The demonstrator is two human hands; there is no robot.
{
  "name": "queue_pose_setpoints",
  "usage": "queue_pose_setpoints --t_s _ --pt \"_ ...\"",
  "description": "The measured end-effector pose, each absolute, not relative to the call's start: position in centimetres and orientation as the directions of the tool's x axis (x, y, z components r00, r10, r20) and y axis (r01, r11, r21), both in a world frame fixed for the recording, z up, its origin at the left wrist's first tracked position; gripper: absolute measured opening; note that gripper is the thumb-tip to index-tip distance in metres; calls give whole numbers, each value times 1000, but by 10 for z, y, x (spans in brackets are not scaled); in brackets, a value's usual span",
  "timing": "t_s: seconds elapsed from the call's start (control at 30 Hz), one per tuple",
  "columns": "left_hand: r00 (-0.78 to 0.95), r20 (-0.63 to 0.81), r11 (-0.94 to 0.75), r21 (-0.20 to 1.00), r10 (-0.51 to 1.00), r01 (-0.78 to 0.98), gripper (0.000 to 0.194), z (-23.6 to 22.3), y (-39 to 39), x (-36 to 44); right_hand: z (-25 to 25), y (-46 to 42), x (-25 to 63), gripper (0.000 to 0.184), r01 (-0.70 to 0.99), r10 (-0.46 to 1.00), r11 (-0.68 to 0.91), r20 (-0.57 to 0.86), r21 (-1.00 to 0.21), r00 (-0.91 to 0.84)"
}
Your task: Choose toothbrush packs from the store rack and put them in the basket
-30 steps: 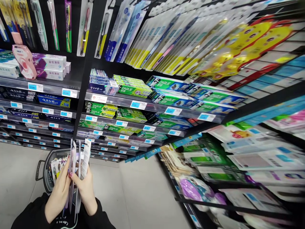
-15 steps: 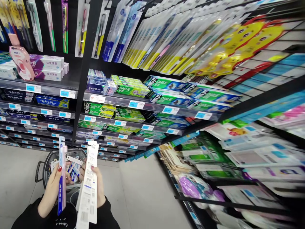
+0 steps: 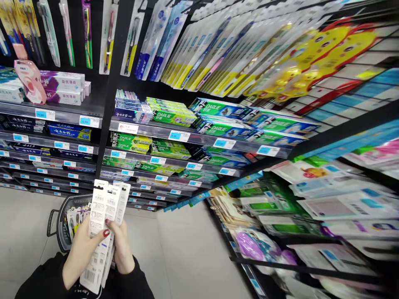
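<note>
My left hand point(image 3: 79, 249) is closed on a packaged toothbrush point(image 3: 96, 226), its white printed card back facing me and its thumb with a red nail lying across the card. Just to the right, my right hand point(image 3: 123, 245) grips more packaged toothbrushes point(image 3: 112, 203), fanned with their white backs toward me, its thumb pressing on one card. The packs of the two hands overlap side by side. Below and behind them stands a grey shopping basket point(image 3: 62, 209) with several packaged toothbrushes in it, partly hidden by my hands and the packs.
Toothbrush packs point(image 3: 215, 62) hang on hooks above the shelves. Green toothpaste boxes point(image 3: 174, 112) fill the middle shelves, with price tags along the edges. A pink bottle point(image 3: 31, 81) stands at the left. A rack of bagged goods point(image 3: 268, 203) runs down the right side.
The left hand's toothbrush pack has turned from its blue side edge to its white back and moved right, against the right hand's packs. The right hand stays in about the same place.
</note>
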State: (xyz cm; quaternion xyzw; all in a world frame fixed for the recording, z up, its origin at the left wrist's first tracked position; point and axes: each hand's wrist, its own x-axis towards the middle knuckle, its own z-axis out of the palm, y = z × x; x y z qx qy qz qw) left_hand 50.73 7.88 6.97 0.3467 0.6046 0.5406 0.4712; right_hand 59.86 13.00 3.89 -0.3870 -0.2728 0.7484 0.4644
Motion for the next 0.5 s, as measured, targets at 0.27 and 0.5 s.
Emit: queue_pose_setpoints --t_s 0.27,0.5 --pt "-385 -161 190 981 909 38 35 47 71 505 39 118 590 37 -496 843 -536 -394 -683 -366" --pt "-257 -216 145 952 942 -269 101 39 71 511 32 115 587 44 -513 847 -522 -344 -681 -405"
